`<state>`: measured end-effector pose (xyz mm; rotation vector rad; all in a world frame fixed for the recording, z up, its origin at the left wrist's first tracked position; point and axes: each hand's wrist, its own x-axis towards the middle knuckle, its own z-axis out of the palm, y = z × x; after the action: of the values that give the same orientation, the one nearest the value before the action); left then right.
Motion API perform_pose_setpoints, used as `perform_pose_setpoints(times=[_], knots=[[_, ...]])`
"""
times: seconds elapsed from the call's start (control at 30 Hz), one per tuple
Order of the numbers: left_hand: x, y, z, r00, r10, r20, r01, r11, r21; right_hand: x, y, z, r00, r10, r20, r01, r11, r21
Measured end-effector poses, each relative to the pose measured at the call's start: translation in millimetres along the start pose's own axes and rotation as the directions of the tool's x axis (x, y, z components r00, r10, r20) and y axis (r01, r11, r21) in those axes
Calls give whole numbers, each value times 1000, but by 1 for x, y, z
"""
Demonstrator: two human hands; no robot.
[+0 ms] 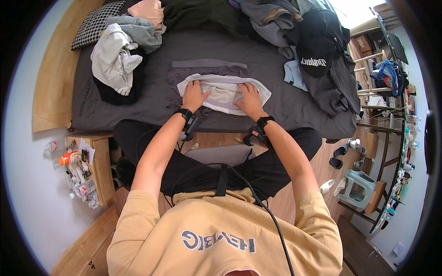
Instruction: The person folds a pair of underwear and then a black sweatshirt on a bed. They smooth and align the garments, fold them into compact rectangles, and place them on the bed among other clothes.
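A white cloth garment (221, 104), apparently underwear with a stretchy waistband, lies on the bed in front of me with its opening spread wide. My left hand (194, 97) holds it on the left side, fingers on the far band and thumb turned inward. On the right side my right hand (250, 101) has hold of it in the same way. Some of the cloth under both palms is hidden. Partly beneath the white garment is a dark grey pair of underwear (207, 70), laid flat with its waistband away from me.
The bed's dark grey sheet (145, 115) bears a white crumpled garment (112, 58) at left. At right are a black cap (316, 45), a light blue cloth (295, 75) and heaped clothes. A wooden bedside cabinet (103, 169) with bottles stands left; a plastic stool (357, 188) stands right.
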<state>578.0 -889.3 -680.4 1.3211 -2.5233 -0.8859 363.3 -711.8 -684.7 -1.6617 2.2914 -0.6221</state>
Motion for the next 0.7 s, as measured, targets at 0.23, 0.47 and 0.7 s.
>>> perform_pose_setpoints(times=[0.23, 0.47, 0.7], knots=[[5, -22, -2, 993, 69, 101, -65, 997, -35, -7, 25, -1, 998, -59, 20, 58, 997, 50], [11, -44, -13, 977, 3, 211, 83, 915, -395, -4, 33, -4, 983, -34, 183, 31, 999, 18], [-13, -31, -56, 859, 406, 311, -494, 814, 304, -13, 33, -36, 980, -145, 135, 140, 989, 49]])
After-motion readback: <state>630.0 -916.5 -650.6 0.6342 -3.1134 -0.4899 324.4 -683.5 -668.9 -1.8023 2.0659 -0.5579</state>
